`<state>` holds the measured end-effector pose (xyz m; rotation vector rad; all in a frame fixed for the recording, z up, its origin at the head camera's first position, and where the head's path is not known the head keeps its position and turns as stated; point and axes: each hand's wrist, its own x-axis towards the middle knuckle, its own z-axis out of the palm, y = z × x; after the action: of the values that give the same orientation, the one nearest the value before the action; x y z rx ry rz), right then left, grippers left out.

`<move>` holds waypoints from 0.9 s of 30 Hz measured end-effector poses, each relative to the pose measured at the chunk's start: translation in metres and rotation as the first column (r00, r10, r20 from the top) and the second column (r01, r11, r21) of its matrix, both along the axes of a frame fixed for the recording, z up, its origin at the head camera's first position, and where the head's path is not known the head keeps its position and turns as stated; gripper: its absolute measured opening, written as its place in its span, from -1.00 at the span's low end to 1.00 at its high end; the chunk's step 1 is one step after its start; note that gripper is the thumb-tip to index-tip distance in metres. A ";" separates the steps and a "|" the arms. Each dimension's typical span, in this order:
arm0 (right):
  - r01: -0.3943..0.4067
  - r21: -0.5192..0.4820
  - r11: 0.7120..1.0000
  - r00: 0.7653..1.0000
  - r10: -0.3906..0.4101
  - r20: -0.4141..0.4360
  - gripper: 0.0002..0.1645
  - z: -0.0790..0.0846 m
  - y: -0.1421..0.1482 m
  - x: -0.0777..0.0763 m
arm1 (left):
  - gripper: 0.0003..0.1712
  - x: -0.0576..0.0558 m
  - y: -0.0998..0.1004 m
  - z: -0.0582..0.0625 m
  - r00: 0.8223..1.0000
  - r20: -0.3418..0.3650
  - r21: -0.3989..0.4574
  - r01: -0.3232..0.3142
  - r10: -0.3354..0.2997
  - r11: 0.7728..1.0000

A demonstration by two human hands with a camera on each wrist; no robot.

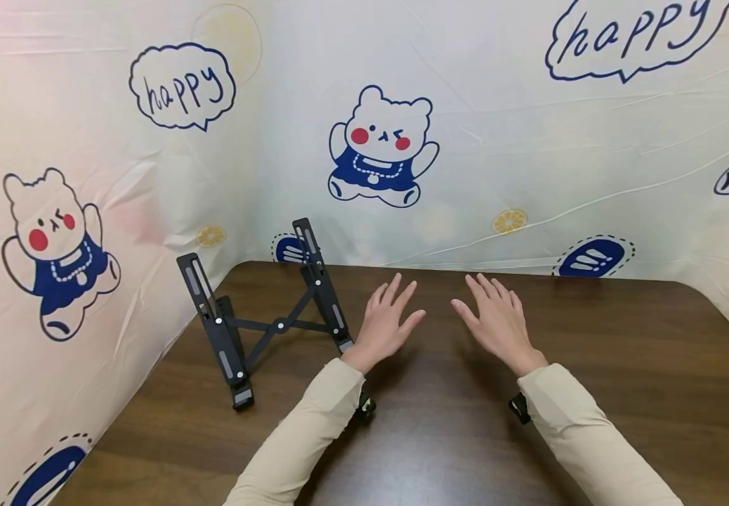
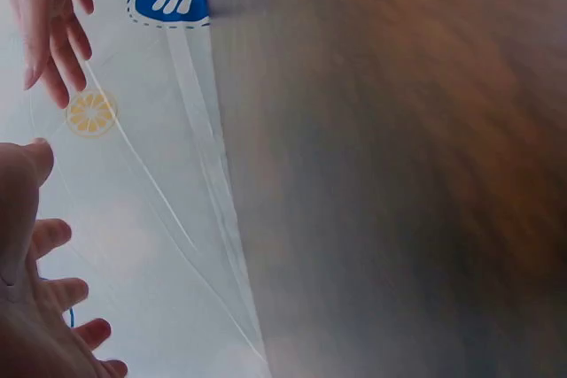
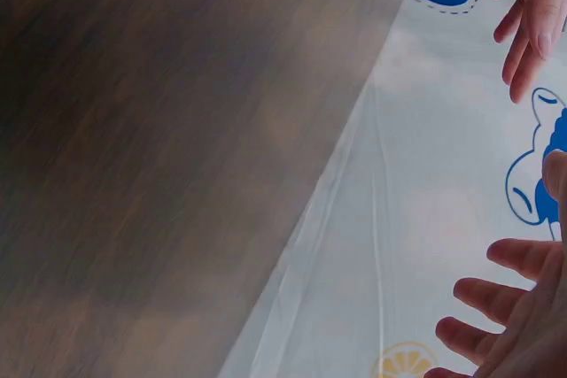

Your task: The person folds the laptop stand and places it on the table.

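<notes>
Both hands hover over the brown table with fingers spread and nothing held. My left hand (image 1: 385,325) is just right of a black folding laptop stand (image 1: 281,325), whose near right foot is partly behind the wrist; whether they touch I cannot tell. The stand is unfolded, two slotted side bars joined by crossing struts. To the right, my right hand (image 1: 497,323) faces the left one across a gap. In the left wrist view the left palm and fingers (image 2: 66,292) show at the lower left. The right wrist view has the right fingers (image 3: 487,298) at the lower right.
A dark wood-grain table (image 1: 440,436) spans the space below the hands. Pale printed cloth (image 1: 484,140) with bears and "happy" bubbles hangs along its back and sides. Small dark wrist cameras (image 1: 519,407) sit under the cuffs.
</notes>
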<state>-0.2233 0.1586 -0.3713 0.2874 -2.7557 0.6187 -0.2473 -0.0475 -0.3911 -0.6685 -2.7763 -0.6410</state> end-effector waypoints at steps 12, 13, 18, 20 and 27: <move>-0.139 -0.231 0.963 0.990 0.131 -0.051 -0.37 0.008 -0.019 -0.003 | -0.45 0.017 -0.032 0.009 0.982 -0.162 0.162 -0.073 0.099 0.984; -0.145 -0.236 0.961 0.989 0.136 -0.057 -0.38 0.009 -0.022 -0.004 | -0.46 0.018 -0.036 0.010 0.981 -0.166 0.170 -0.074 0.102 0.983; -0.186 -0.259 0.948 0.979 0.155 -0.134 -0.50 0.011 -0.034 -0.008 | -0.53 0.028 -0.058 0.011 0.974 -0.193 0.185 -0.083 0.119 0.979; -0.203 -0.271 0.941 0.973 0.161 -0.167 -0.55 0.011 -0.039 -0.009 | -0.54 0.031 -0.068 0.013 0.972 -0.199 0.194 -0.089 0.128 0.977; -0.258 -0.315 0.913 0.957 0.197 -0.215 -0.65 0.009 -0.056 -0.016 | -0.57 0.042 -0.099 0.021 0.981 -0.128 0.292 -0.102 0.145 0.951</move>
<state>-0.2390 0.1025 -0.3621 0.5598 -2.4064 1.0590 -0.2054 -0.1464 -0.3704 -0.4564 -2.4980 -0.9018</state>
